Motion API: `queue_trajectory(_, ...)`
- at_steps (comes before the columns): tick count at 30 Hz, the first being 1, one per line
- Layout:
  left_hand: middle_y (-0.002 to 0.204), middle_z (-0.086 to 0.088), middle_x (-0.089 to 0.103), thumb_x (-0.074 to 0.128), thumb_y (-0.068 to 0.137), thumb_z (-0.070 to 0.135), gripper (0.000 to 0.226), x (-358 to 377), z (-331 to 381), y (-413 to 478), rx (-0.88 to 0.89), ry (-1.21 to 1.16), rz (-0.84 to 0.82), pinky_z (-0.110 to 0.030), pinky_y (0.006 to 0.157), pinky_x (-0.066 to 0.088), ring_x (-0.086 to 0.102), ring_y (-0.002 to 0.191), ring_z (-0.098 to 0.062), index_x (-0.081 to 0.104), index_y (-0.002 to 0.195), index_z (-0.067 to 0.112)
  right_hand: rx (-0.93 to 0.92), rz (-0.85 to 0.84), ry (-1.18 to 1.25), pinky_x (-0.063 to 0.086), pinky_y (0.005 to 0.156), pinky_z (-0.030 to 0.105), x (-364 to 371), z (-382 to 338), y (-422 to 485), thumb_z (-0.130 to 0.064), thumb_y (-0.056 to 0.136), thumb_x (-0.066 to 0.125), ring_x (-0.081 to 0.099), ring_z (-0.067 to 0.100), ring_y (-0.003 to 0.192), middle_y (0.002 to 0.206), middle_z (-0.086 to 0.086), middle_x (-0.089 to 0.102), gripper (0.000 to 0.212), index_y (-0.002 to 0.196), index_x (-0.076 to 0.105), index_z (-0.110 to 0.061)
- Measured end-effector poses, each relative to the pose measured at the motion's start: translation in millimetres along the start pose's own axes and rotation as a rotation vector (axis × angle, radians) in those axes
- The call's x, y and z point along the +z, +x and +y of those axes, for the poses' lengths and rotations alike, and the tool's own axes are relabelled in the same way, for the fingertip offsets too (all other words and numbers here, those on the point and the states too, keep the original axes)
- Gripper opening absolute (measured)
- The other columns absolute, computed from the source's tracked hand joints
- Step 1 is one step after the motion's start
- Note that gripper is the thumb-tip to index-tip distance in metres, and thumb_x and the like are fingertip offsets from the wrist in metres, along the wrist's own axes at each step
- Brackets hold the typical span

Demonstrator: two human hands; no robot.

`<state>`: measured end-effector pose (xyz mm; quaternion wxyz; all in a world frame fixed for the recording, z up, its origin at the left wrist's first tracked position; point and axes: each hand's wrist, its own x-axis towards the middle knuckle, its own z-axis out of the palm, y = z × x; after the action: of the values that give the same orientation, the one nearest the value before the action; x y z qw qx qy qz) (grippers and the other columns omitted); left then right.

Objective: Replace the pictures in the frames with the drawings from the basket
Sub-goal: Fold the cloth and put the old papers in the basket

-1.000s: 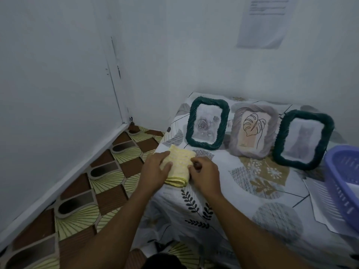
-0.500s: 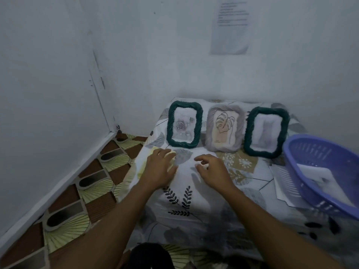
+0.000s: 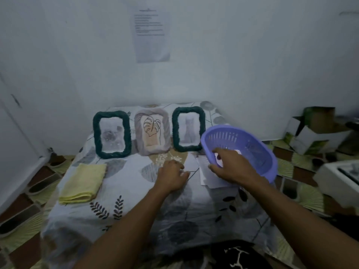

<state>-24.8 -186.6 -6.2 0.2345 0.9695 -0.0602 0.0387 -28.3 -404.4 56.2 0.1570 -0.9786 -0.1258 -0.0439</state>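
Observation:
Three frames stand in a row at the back of the table: a green frame (image 3: 112,134) with a faint rose picture, a grey frame (image 3: 151,131) with a leaf drawing, and a green frame (image 3: 188,131) with a pale cat picture. A purple basket (image 3: 252,152) sits at the right, with white paper (image 3: 238,152) inside it. My right hand (image 3: 231,166) lies over the basket's near rim, thumb outside and fingers spread inside. My left hand (image 3: 171,175) hovers over the cloth with loosely curled fingers and holds nothing.
A folded yellow cloth (image 3: 83,181) lies at the table's left. Loose sheets (image 3: 206,171) lie partly under the basket. Cardboard boxes (image 3: 314,129) and a white object (image 3: 338,175) stand on the tiled floor to the right. A printed sheet (image 3: 151,33) hangs on the wall.
Both hands let go of the yellow cloth and moved right. The right hand reached the basket's near rim, the left stopped mid-table. The view swung right.

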Motion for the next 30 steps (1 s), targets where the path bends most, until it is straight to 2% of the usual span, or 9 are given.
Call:
queue_trajectory(2,0.120,-0.014,0.053,0.050,0.091,0.049,0.045,16,18,9,-0.059,0.058,-0.062,-0.045,0.095,0.040,0.043,0.118,-0.032,0.066,0.098,0.008,-0.018,-0.035,-0.002,0.050,0.070,0.034,-2,10,-4,-0.047,0.089,0.057,0.061,0.024,0.083,0.097,0.006,0.069,0.032,0.106,0.063,-0.021)
queue_trajectory(4,0.131,-0.013,0.045,0.043,0.090,0.060,0.055,29,33,18,-0.134,0.121,-0.110,-0.048,0.100,0.034,0.034,0.124,-0.033,0.063,0.104,0.010,-0.052,0.027,-0.024,0.048,0.061,0.034,-8,16,-5,-0.040,0.089,0.055,0.058,0.024,0.070,0.079,0.007,0.066,0.025,0.086,0.063,-0.016)
queue_trajectory(9,0.143,-0.013,0.031,0.045,0.078,0.076,0.079,54,63,33,-0.259,0.148,-0.068,-0.052,0.103,0.026,0.023,0.132,-0.034,0.054,0.124,0.011,-0.086,0.130,-0.034,0.045,0.054,0.035,-26,34,-9,-0.032,0.088,0.055,0.054,0.022,0.057,0.065,0.007,0.060,0.022,0.077,0.060,-0.013)
queue_trajectory(13,0.141,-0.006,0.033,0.060,0.078,0.061,0.061,71,75,36,-0.280,0.060,0.053,-0.047,0.100,0.024,0.022,0.130,-0.029,0.054,0.120,0.016,-0.098,0.132,-0.048,0.047,0.056,0.035,-28,46,-14,-0.032,0.089,0.055,0.053,0.020,0.058,0.065,0.004,0.059,0.019,0.078,0.058,-0.016)
queue_trajectory(17,0.134,-0.003,0.037,0.068,0.078,0.047,0.051,69,80,36,-0.302,-0.064,0.057,-0.042,0.096,0.024,0.026,0.124,-0.027,0.054,0.119,0.021,-0.060,0.092,-0.056,0.053,0.064,0.037,-22,55,-17,-0.032,0.090,0.053,0.058,0.021,0.066,0.077,0.006,0.064,0.020,0.088,0.062,-0.015)
queue_trajectory(23,0.125,-0.013,0.054,0.071,0.077,0.015,0.076,63,89,34,-0.315,-0.297,0.070,-0.041,0.096,0.038,0.045,0.119,-0.033,0.030,0.141,0.022,-0.050,0.073,-0.012,0.055,0.068,0.041,-15,54,-18,-0.032,0.091,0.053,0.060,0.024,0.069,0.082,0.007,0.065,0.021,0.095,0.062,-0.015)
queue_trajectory(26,0.124,-0.014,0.059,0.067,0.076,0.000,0.093,55,85,34,-0.350,-0.625,0.085,-0.035,0.078,0.051,0.059,0.106,-0.031,0.015,0.150,0.023,-0.063,0.071,-0.014,0.053,0.067,0.039,-14,52,-16,-0.034,0.091,0.052,0.058,0.026,0.071,0.083,0.008,0.064,0.021,0.094,0.060,-0.015)
queue_trajectory(28,0.120,-0.015,0.062,0.065,0.077,-0.008,0.086,43,78,35,-0.389,-0.890,0.063,-0.031,0.059,0.053,0.063,0.091,-0.026,0.025,0.148,0.017,-0.079,0.065,-0.011,0.052,0.065,0.038,-10,47,-15,-0.035,0.091,0.051,0.057,0.027,0.071,0.083,0.008,0.063,0.021,0.095,0.059,-0.016)
queue_trajectory(30,0.113,-0.014,0.066,0.063,0.079,-0.010,0.056,32,63,35,-0.407,-1.017,0.030,-0.030,0.052,0.053,0.065,0.081,-0.021,0.051,0.129,0.011,-0.089,0.063,-0.001,0.051,0.064,0.038,-6,37,-13,-0.034,0.091,0.050,0.056,0.028,0.070,0.080,0.008,0.060,0.020,0.091,0.057,-0.016)
